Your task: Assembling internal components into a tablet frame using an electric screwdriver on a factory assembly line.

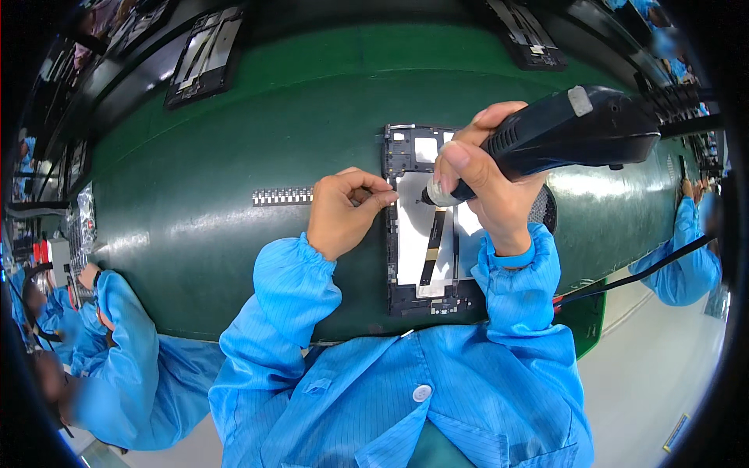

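On green desk (187, 265), open device chassis (413, 234) laid w/ long axis near-to-far, to R of L hand (343, 214), R side overhung by R hand (503, 191). L thumb & index pressed together at L long edge, upper half; contents, if any, can't be told. Dark handheld tool (573, 136) gripped by R fingers, nose (446, 195) pointed L over white panel; contact unclear. L edge nearer L hand.
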{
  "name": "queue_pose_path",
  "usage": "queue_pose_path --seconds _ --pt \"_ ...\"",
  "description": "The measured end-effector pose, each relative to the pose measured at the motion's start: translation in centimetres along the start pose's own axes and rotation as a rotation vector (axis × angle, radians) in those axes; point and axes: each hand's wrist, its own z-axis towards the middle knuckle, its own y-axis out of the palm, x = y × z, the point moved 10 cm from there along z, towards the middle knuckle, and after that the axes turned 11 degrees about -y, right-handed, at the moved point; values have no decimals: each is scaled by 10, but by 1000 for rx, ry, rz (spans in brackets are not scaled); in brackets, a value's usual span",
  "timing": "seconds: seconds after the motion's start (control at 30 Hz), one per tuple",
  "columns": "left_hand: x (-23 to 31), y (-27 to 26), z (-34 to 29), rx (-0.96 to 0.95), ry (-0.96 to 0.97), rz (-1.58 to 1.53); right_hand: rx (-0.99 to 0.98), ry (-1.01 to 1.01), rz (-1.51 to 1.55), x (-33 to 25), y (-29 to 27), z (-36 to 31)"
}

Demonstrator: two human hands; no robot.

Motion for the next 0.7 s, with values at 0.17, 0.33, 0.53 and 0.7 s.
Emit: queue_pose_path --seconds 0.17,0.33,0.53,0.7 --pt "8 3 -5 -50 102 15 -5 21 -4 5 7 -1" --pt "8 5 0 -87 9 -79 -44 9 -29 11 18 -4" --pt "0 6 -1 -138 -99 -147 -97 45 -30 21 34 -8" --pt "-4 7 1 -188 -107 -181 -135 51 -36 24 39 -11"
